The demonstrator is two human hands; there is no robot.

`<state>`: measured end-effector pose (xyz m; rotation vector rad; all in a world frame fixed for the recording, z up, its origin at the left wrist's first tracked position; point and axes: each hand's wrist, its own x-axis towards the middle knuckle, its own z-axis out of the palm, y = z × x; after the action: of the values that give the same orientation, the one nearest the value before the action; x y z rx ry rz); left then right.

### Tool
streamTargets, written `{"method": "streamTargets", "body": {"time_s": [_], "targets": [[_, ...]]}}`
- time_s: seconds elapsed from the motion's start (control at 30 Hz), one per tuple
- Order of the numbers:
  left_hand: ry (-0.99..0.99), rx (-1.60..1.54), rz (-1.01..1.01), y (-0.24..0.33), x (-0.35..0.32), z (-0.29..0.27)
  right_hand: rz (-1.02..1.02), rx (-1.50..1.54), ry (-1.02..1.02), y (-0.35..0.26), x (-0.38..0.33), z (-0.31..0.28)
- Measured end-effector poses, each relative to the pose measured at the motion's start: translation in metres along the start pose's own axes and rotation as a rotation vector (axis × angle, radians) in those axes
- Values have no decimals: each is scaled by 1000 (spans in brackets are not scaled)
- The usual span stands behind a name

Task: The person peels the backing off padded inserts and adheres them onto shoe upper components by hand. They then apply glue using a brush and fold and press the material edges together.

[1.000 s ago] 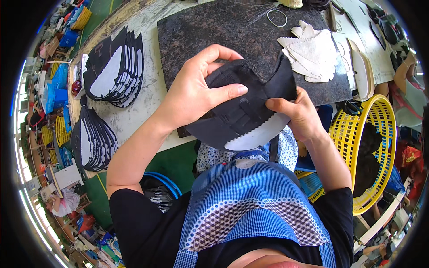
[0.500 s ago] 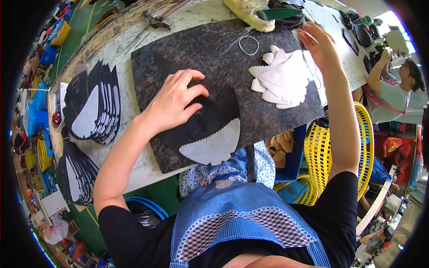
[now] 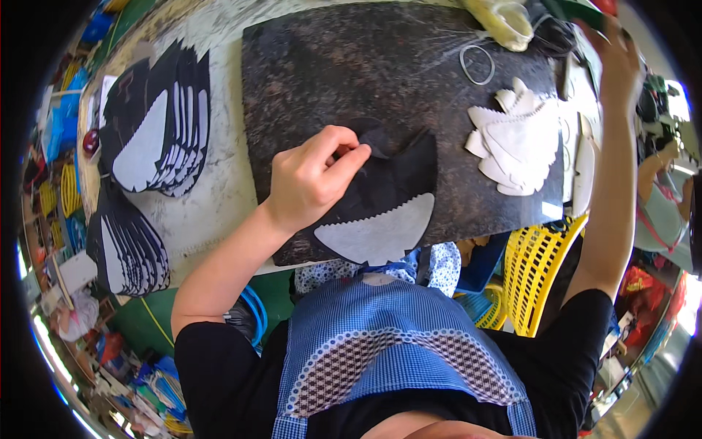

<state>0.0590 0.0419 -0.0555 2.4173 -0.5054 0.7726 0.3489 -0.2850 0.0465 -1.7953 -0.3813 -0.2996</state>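
A black curved cut piece (image 3: 387, 175) with a pale grey zigzag-edged patch (image 3: 376, 228) along its near side lies on the dark speckled stone slab (image 3: 307, 80). My left hand (image 3: 313, 174) is closed in a pinch at the far left edge of the black piece, thumb against fingers, with that edge slightly raised. At the far right, my right hand (image 3: 620, 69) reaches beyond the slab, beside a dark green object (image 3: 574, 10). Motion and the picture's rim smear its fingers, so its grip is unclear. A pile of white zigzag-edged pieces (image 3: 519, 143) lies on the slab's right side.
Fanned stacks of black pieces with pale patches (image 3: 157, 135) stand on the left of the worktable (image 3: 227, 168). A white ring (image 3: 477, 64) and a yellowish wrapped bundle (image 3: 504, 25) are at the slab's far side. Yellow baskets (image 3: 537, 271) stand below right.
My left hand has gone from loosely spread fingers over the black piece to a pinch at its edge. My right hand has moved farther right. The whole view has shifted.
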Motion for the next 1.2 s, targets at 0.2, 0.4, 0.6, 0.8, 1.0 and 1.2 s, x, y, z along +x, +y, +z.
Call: {"method": "streamTargets", "body": {"time_s": [0.2,0.4,0.6,0.8,1.0,1.2], "targets": [[3,3,0,-1,-3,-1,319,392,-231,38,-9,-21],[13,42,28,-1,-10,-2,234,-73,-609,-72,-118,118],[25,40,72,-1,-10,-1,-17,-292,-772,-105,-138,162],[35,56,76,-2,-12,0,-306,-513,-914,-117,-131,168],[48,75,79,-1,-11,2,-494,-432,-868,-101,-138,172],[32,67,53,-1,-11,1,-603,-357,-817,-101,-131,166]]}}
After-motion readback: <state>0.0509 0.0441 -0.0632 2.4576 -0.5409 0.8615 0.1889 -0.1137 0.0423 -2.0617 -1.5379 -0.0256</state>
